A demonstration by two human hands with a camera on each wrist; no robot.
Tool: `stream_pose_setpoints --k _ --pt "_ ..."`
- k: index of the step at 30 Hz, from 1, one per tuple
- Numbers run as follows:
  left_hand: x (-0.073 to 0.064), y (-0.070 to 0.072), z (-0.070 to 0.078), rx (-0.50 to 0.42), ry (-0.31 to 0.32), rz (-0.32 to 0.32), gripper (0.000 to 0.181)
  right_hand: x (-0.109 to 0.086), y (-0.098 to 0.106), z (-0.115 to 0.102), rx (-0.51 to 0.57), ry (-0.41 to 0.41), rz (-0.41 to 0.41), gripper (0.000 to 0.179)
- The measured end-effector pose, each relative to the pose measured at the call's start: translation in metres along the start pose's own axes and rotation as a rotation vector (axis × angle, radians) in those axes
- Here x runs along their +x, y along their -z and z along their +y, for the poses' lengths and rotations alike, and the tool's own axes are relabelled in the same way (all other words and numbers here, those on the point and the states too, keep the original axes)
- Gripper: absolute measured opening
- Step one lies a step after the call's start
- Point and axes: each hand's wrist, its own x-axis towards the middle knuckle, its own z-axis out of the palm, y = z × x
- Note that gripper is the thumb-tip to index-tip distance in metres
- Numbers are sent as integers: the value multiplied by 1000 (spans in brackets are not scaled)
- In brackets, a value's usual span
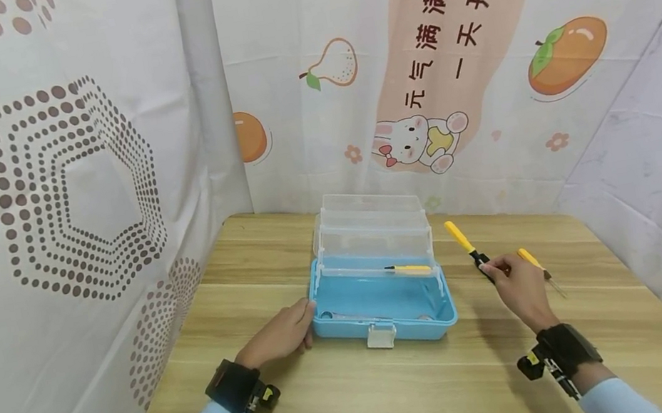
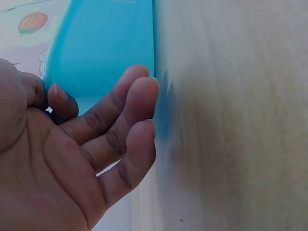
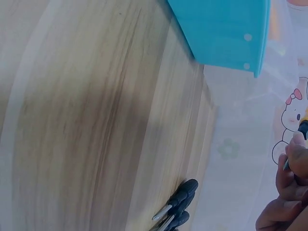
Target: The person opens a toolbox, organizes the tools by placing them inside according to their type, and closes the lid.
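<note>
A light-blue toolbox (image 1: 418, 330) stands on the table with its clear lid and fold-out trays raised. My left hand (image 1: 282, 333) holds its left front corner; in the left wrist view, one bent finger (image 2: 62, 103) is at the rim and the others lie lower along the wall. In the toolbox are a wrench (image 1: 348, 317) and, higher up by the trays, a yellow-handled tool (image 1: 409, 269). To the right of the toolbox, my right hand (image 1: 521, 288) pinches a screwdriver (image 1: 459, 237) with a yellow and black handle; my fingers hide most of its lower end.
Just beyond my right hand, a yellow-handled screwdriver (image 1: 531, 258) lies on the wooden table (image 1: 349, 406). Several black-ended tools (image 3: 180, 199) with metal shafts lie close together in the right wrist view. A printed curtain (image 1: 297, 154) hangs behind the table.
</note>
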Motion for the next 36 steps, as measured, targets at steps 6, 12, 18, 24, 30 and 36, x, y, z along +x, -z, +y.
stream_pose_setpoints --k 6,12,18,24,30,36 --pt "1 1 0 5 -10 -1 44 0 0 0 3 3 1 15" --pt "1 0 -1 -1 15 -2 44 -1 -1 -2 9 -5 -9 15" --pt "0 -1 -1 -7 20 -1 44 -2 -3 -7 9 11 -25 15" --pt "0 -2 -2 -4 19 3 45 0 -5 -12 15 24 -31 14" --pt "0 -2 -1 -1 17 0 44 1 -7 -18 48 22 -46 15" --pt "1 -2 0 -1 9 -1 45 2 -10 -22 38 42 -40 12"
